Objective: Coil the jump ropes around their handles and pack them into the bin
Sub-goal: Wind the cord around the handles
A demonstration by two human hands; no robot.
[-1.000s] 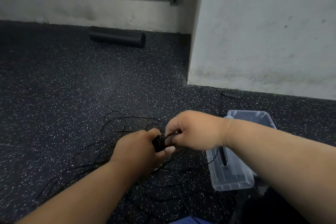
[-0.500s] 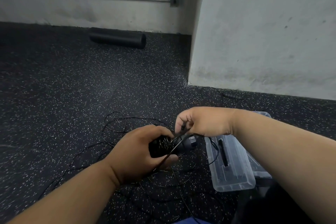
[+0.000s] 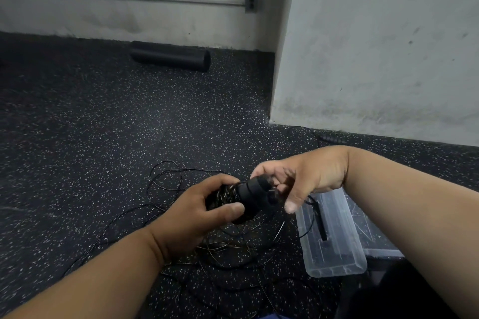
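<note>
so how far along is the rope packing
Done: little that shows; the clear bin seems to hold only something dark and slim. In hand: left hand and right hand grip black handles with cord wound on. Left: much loose cord lies on the floor.

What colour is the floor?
Black floor with small white speckles; the head view shows it.

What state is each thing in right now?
Left hand: grips the handles.
Right hand: holds the handles' other end.
Handles: partly wrapped in cord.
Loose cord: tangled on floor.
Bin: open, on floor.
Foam roller: lying by wall.
</note>
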